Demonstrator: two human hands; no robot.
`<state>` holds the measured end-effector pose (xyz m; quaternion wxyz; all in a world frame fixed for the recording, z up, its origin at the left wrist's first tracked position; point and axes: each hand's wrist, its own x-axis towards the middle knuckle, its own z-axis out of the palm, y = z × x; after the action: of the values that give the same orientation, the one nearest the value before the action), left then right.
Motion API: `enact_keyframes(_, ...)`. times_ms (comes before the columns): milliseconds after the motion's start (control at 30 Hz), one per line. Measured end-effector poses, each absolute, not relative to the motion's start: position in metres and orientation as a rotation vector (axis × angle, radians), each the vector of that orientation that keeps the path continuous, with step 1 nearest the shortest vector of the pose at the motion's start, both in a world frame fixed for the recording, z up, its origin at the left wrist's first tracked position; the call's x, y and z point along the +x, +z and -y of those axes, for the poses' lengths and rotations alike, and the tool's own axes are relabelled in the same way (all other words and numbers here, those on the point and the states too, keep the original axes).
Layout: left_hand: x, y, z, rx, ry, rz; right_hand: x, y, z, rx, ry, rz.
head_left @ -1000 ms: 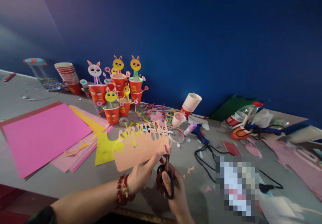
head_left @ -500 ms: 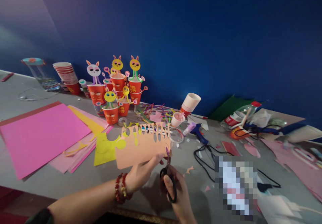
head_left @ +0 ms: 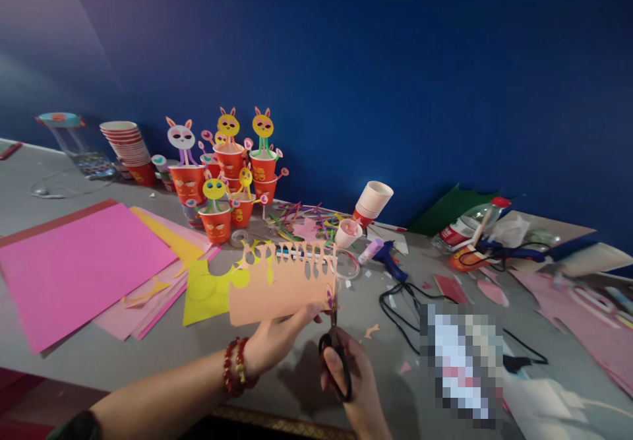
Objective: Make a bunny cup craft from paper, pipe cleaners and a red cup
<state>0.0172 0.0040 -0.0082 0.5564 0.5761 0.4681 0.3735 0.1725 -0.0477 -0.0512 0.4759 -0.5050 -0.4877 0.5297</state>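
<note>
My left hand (head_left: 277, 341) pinches the lower right part of a peach paper sheet (head_left: 277, 298), whose far edge is cut into a row of notches. Black-handled scissors (head_left: 337, 367) sit in my right hand (head_left: 357, 377), with the thumb through a loop. Their blades point away from me at the sheet's right edge, beside a small purple drawn shape (head_left: 330, 297). How far the blades are parted, I cannot tell. A yellow sheet (head_left: 202, 298) with a curved cutout lies left of the peach one. A peach scrap (head_left: 372, 331) rests on the table to the right.
Red cups with paper bunny figures (head_left: 216, 212) stand at the back left. Pink sheets (head_left: 89, 262) cover the left side. Rightward are a blue glue gun (head_left: 393, 262), its black cord (head_left: 395, 321), a tilted cup stack (head_left: 374, 199), a plastic bottle (head_left: 465, 225) and a pixelated patch.
The scissors and my right hand have shifted slightly right and down. The peach sheet has tilted a little in my left hand, and the whole view has moved slightly.
</note>
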Motion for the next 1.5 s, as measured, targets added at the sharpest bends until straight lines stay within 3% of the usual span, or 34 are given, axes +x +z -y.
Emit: enact_keyframes(1500, 0.012, -0.024, -0.008, 1.386, 0.929, -0.909, 0.184, -0.054, 0.054, -1.227, 1.304, 1.285)
